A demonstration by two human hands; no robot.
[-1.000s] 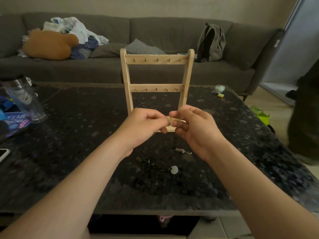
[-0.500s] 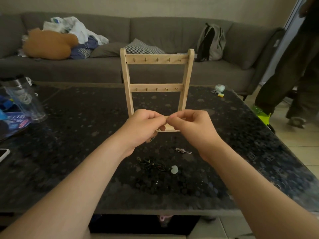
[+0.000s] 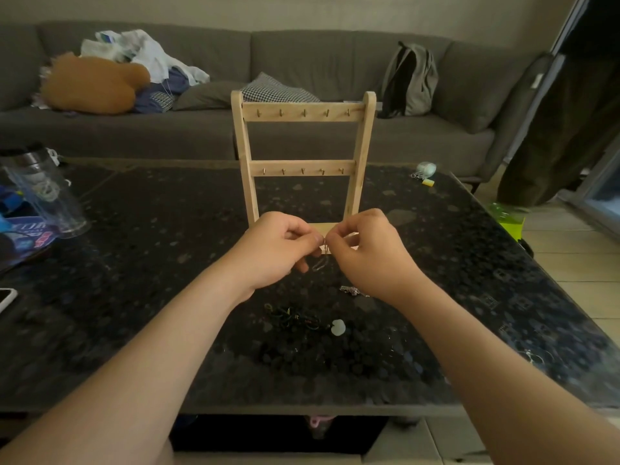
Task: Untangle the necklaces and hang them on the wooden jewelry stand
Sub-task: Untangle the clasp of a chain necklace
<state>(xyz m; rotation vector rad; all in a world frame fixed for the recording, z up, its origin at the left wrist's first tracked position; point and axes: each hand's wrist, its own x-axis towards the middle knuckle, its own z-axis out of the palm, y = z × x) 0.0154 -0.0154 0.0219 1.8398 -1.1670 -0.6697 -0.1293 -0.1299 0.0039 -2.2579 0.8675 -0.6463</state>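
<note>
Drawn closer than 1 second ago, left hand [image 3: 278,250] and right hand [image 3: 365,253] each pinch the thin silver chain necklace [image 3: 320,265], its loop now dangling between them before the pale wooden 2-rail jewelry stand [image 3: 246,156], whose hooks [image 3: 304,113] are bare, so untangling seems unfinished.

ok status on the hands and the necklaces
Left hand and right hand pinch one thin chain. Wooden stand hooks bare. Dark tangle on table. Nothing blocks the stand.
</note>
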